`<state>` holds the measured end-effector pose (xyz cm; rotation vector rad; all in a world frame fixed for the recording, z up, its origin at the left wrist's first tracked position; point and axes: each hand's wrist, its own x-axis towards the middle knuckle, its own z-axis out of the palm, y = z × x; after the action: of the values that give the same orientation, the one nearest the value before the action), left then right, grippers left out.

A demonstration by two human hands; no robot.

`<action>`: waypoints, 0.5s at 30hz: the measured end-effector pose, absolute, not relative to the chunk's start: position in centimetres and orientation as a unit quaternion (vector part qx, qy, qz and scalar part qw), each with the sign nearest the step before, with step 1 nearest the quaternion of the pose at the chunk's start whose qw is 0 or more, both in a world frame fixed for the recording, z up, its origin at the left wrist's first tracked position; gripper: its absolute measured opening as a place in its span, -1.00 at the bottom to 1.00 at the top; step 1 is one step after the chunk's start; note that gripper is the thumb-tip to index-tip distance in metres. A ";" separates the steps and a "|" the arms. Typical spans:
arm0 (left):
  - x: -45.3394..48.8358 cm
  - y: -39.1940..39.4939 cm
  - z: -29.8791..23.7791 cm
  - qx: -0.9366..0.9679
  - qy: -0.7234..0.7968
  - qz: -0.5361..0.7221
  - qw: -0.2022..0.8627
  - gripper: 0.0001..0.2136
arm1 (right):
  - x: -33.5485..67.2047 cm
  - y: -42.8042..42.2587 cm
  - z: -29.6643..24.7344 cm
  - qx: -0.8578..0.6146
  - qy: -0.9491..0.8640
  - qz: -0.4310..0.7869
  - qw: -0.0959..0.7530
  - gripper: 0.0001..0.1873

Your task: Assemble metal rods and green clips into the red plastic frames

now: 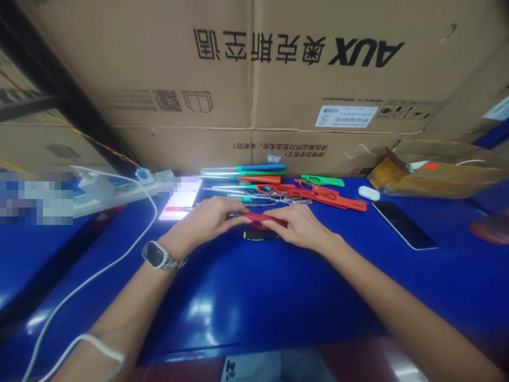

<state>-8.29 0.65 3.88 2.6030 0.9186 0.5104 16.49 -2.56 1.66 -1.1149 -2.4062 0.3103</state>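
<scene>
Forearms (405, 307) Across the Worktop (274, 297), Red Part (257, 217) Held

Our forearms cross the front edge of the worktop from its two sides. A white cable (93, 272) loops over the left one, and a watch (155, 255) is on the left wrist.

We hold the red part above the worktop, closer to the back edge than to the front edge. Our left hand (212, 217) pinches its left end between thumb and fingers. Our right hand (300, 223) pinches the right side in the same way and hides the far end. A black-and-yellow handle (258, 235) lies just below the red part as we view it.

Toward the back edge, a blue handle (262, 167), a green handle (268, 173) and an orange-red handle (264, 180) lie side by side, metal stems pointing left. To their right are a green casing (324, 181) and, nearer to us, orange-red casings (338, 200).

Toward the right edge we see a white case (369, 192) and a dark-screened phone (404, 225). An open carton (457, 178) occupies the back right corner. A lit phone (183, 193) lies beyond our left hand, with a power strip (113, 197) to its left. A large cardboard panel (254, 111) stands behind the back edge.
</scene>
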 end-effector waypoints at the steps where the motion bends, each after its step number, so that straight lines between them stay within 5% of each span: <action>1: -8.2 0.9 4.1 0.918 0.319 0.175 0.158 -0.69 | 16.5 -2.5 1.6 -0.411 -0.870 0.116 0.245 -0.66; 6: -7.2 1.7 5.1 0.920 0.338 0.195 0.034 -0.70 | 16.5 -1.8 0.6 -0.457 -0.823 0.108 0.320 -0.66; 11: -6.6 0.3 4.3 0.797 0.436 0.416 -0.042 -0.74 | 16.5 -1.5 -0.8 -0.470 -0.779 0.132 0.395 -0.66; 13: -6.1 -0.3 3.4 0.710 0.483 0.512 0.028 -0.76 | 16.3 -1.5 -1.1 -0.468 -0.762 0.150 0.422 -0.65; 15: -5.4 -0.6 2.6 0.656 0.507 0.519 0.209 -0.71 | 16.0 -1.6 -1.2 -0.464 -0.748 0.166 0.443 -0.64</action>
<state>-5.39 -0.56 2.56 1.8236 1.4104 1.4430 16.03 -1.56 -1.18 -1.1518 -1.8556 0.4128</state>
